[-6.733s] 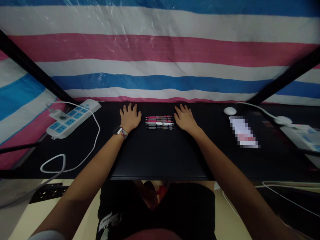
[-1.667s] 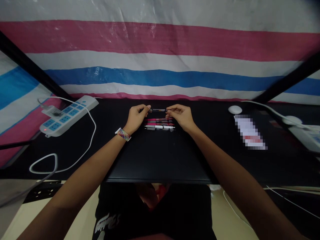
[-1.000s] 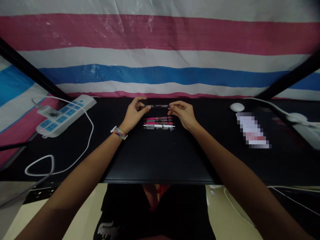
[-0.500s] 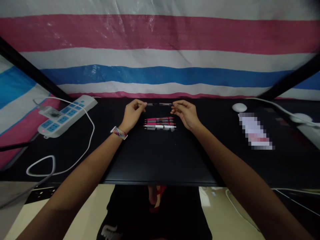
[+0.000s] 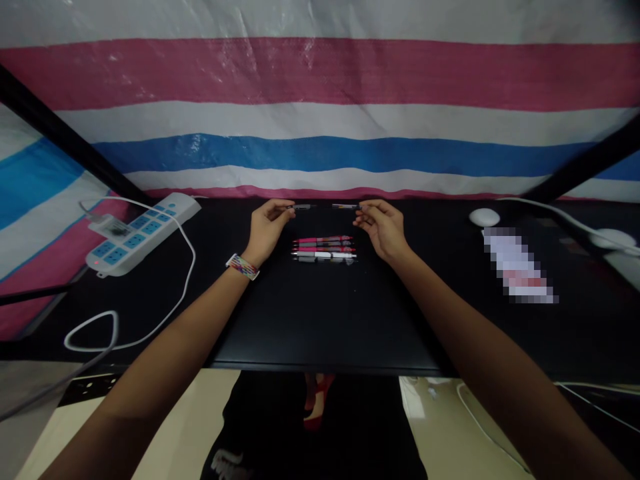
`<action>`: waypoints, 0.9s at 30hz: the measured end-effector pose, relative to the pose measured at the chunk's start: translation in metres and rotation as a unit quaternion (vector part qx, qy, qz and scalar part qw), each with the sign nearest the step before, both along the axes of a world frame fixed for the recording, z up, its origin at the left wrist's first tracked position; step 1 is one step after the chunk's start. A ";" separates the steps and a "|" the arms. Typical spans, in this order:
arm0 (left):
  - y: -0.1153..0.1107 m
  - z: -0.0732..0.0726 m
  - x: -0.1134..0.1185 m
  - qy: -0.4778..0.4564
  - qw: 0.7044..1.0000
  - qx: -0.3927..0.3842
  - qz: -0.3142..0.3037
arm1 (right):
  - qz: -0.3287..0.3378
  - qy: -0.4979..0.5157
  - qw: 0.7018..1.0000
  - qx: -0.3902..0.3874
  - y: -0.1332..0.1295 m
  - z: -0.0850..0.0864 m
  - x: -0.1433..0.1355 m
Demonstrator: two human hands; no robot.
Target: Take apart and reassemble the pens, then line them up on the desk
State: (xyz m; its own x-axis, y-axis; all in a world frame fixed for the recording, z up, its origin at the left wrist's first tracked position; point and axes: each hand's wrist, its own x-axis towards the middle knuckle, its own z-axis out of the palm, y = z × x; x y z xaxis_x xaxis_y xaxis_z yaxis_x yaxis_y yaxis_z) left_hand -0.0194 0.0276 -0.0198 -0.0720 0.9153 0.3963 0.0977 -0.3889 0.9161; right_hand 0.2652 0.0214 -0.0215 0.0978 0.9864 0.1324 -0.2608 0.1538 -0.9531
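Note:
My left hand (image 5: 270,228) pinches a short dark pen part (image 5: 303,207) between thumb and fingertips, its free end pointing right. My right hand (image 5: 384,228) holds another pen part (image 5: 345,206), with a lighter barrel, pointing left. A small gap separates the two facing ends. Just nearer to me, several pens lie side by side on the black table (image 5: 320,320). Among them are a pink pen (image 5: 323,239) and a white-and-grey pen (image 5: 330,255). Fingertips hide the outer ends of both held parts.
On the left lies a white power strip (image 5: 143,233) with a plugged-in charger and a looping white cable (image 5: 191,273). A white rounded object (image 5: 484,217) and a pixelated item (image 5: 520,265) are on the right. Striped sheeting (image 5: 320,153) hangs behind the table.
The two pen parts were end to end between my hands and now stand apart. My right hand has shifted right relative to the pens. The whole view has shifted slightly.

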 end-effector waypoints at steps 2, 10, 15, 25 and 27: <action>-0.001 0.001 0.001 0.000 1.000 0.000 -0.003 | -0.003 0.011 1.000 0.002 -0.001 0.001 -0.001; -0.011 0.007 0.007 0.139 0.989 0.014 -0.039 | 0.075 -0.066 0.995 0.016 -0.009 0.006 -0.005; -0.014 0.007 0.010 0.146 0.988 0.025 -0.044 | 0.070 -0.058 0.996 0.008 -0.008 0.004 -0.003; -0.011 0.001 0.009 0.103 0.991 0.036 -0.082 | 0.070 -0.072 0.995 0.005 -0.006 0.003 -0.005; -0.011 0.001 0.009 0.111 0.989 0.056 -0.079 | 0.067 -0.075 0.995 0.002 -0.007 0.003 -0.005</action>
State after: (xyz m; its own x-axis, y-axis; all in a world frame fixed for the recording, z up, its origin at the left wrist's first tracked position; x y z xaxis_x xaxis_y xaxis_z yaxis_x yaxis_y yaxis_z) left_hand -0.0104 0.0165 -0.0188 0.1673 0.8581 0.4854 0.2212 -0.5125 0.8297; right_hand 0.2601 0.0149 -0.0185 -0.0556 0.9886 0.1402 -0.1340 0.1317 -0.9822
